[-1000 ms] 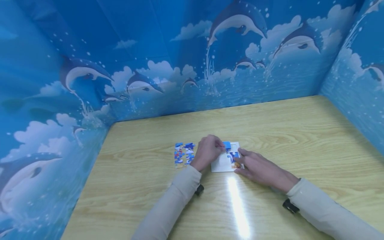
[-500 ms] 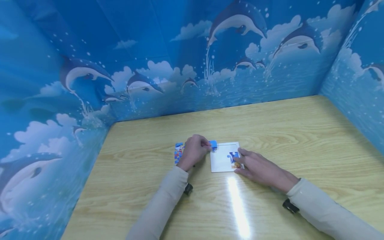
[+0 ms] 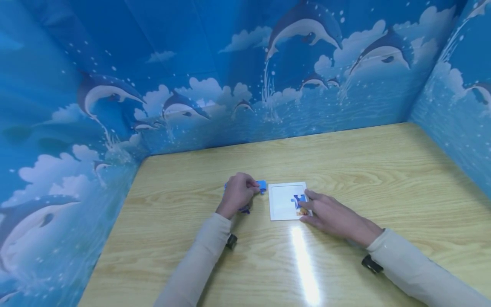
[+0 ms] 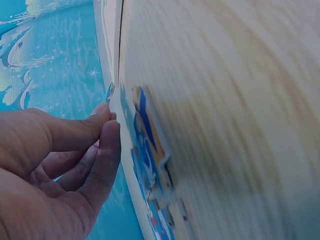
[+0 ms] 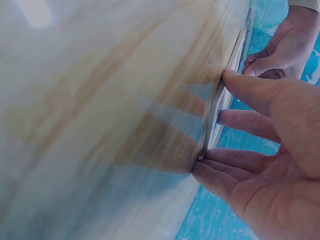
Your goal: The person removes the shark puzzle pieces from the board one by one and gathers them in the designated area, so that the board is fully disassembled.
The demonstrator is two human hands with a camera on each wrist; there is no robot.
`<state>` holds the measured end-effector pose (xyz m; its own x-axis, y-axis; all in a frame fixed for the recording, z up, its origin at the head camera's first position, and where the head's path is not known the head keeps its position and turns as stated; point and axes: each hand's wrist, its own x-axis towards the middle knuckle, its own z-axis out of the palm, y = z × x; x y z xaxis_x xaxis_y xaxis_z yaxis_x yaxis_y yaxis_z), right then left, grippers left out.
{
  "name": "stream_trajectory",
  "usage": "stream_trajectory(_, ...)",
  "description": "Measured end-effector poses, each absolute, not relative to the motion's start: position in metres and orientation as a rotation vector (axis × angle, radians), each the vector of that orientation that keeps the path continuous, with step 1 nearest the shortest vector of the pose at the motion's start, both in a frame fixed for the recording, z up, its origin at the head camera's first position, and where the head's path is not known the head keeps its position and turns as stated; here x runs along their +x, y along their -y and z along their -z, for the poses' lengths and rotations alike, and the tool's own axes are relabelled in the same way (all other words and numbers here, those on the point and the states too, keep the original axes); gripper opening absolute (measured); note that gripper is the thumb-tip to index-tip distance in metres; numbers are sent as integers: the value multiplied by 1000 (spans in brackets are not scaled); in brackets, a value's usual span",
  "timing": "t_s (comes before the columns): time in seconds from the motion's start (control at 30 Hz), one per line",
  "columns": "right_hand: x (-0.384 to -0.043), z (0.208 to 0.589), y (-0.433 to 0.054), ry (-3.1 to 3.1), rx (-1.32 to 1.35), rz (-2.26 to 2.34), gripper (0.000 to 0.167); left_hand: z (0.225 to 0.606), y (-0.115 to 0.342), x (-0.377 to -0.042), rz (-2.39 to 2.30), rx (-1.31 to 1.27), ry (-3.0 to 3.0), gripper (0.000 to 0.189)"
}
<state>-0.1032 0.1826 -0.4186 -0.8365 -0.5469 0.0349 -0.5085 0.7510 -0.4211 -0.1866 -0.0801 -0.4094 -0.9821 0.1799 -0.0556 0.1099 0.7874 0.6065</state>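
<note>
My left hand (image 3: 238, 194) pinches a light blue jigsaw puzzle piece (image 3: 262, 186) between thumb and fingertips, left of the puzzle board. In the left wrist view only a sliver of that piece shows past the fingertips. Below the hand lie loose jigsaw pieces (image 4: 150, 145), mostly hidden from the head view. The white square puzzle board (image 3: 281, 207) has a few joined blue and orange pieces (image 3: 298, 199) at its right side. My right hand (image 3: 331, 213) holds the board at its right edge, thumb at the near corner, one finger over the joined pieces.
Everything rests on a wood-grain table (image 3: 184, 251), with a bright light reflection in front of the board. Blue dolphin-printed cloth (image 3: 215, 106) stands along the back and both sides. A small black device (image 3: 371, 264) sits under each sleeve cuff.
The left hand has moved left with the light blue piece, off the board's upper part and over the loose pieces. The right hand and board have stayed put.
</note>
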Motion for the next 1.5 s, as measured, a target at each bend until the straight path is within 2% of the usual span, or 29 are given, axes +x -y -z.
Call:
stream_trajectory(0.67, -103, 420, -183, -2867, -871, 654, 42, 413, 79, -188, -828, 167, -2932, 7)
stream_trajectory(0.93, -103, 419, -183, -2868, -856, 637, 44, 407, 72, -185, -859, 272, -2909, 7)
stream_trajectory(1.5, -103, 416, -184, -2851, -869, 621, 40, 412, 20, -169, -832, 569, -2749, 7)
